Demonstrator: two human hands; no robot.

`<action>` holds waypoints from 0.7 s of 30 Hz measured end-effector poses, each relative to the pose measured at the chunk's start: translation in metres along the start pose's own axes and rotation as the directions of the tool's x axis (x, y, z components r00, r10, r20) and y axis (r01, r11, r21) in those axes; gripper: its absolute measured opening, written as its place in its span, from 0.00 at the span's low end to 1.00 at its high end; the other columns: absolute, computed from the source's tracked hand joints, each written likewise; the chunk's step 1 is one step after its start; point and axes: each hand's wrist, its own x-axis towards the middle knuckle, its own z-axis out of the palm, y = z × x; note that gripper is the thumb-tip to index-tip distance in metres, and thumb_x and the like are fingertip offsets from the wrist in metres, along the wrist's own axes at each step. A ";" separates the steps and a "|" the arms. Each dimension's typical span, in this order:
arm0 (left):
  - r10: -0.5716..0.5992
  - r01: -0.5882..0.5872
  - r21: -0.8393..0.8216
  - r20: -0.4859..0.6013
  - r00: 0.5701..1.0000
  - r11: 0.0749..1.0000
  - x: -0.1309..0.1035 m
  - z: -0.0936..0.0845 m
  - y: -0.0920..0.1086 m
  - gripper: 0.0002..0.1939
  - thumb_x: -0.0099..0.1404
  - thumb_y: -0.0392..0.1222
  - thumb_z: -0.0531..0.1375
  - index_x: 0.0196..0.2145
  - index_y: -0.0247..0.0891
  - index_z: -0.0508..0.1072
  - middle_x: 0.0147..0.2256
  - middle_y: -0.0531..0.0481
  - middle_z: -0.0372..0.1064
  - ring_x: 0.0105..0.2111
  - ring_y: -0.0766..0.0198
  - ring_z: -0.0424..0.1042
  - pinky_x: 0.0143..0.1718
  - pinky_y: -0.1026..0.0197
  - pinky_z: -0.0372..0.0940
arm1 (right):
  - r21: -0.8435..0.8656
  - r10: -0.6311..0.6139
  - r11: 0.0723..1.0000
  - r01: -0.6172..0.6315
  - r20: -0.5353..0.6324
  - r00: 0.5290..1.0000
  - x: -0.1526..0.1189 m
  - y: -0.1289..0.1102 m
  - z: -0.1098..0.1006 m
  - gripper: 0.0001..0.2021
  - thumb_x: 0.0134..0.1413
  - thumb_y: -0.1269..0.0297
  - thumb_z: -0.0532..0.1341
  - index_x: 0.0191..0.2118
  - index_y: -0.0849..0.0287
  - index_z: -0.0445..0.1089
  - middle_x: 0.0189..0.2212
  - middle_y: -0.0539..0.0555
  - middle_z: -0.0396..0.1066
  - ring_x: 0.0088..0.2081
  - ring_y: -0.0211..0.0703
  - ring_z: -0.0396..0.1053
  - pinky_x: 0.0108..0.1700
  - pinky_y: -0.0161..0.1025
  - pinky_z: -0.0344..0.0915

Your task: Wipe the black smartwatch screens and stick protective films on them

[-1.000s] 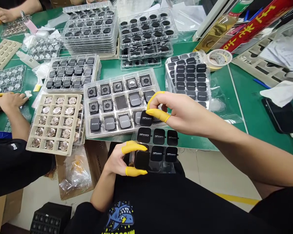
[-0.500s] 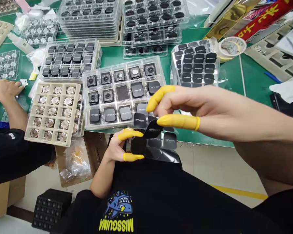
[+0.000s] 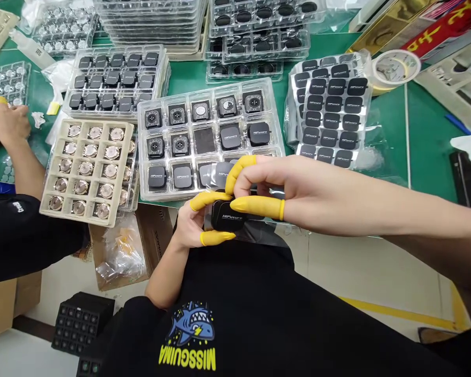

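Observation:
My left hand (image 3: 192, 220), yellow cots on its fingers, is closed around the edges of a square black smartwatch (image 3: 222, 222) and a clear film sheet (image 3: 265, 233) beneath it. A black label (image 3: 232, 217) printed "HiFuture" lies over the watch's face. My right hand (image 3: 277, 191) pinches that label's upper right edge between thumb and forefinger, both in yellow cots. Just behind stands a clear tray (image 3: 139, 152) of square watches, some bare-backed and some covered with "HiFuture" labels. One compartment (image 3: 206, 141) there holds no watch.
Label sheets (image 3: 333, 104) lie at the right beside a tape roll (image 3: 396, 67). A beige tray of round watches (image 3: 115, 220) stands at the left. A co-worker's hand (image 3: 10, 123) is beyond it. Stacked clear trays (image 3: 153, 23) fill the back. An open carton (image 3: 153, 241) sits below the table edge.
My right hand has moved left, bringing the label from a tilted, curled position beside the watch onto its face. The camera view has shifted slightly. The co-worker's hand has moved up a little.

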 end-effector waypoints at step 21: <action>-0.127 0.130 0.028 -0.082 0.988 0.991 -0.007 -0.001 -0.001 0.37 0.53 0.55 0.85 0.57 0.41 0.84 0.48 0.44 0.86 0.46 0.53 0.87 0.50 0.57 0.82 | -0.043 -0.027 0.999 0.025 -0.031 0.999 0.010 0.004 0.003 0.27 0.68 0.31 0.66 0.33 0.52 0.74 0.37 0.56 0.75 0.40 0.51 0.70 0.40 0.49 0.66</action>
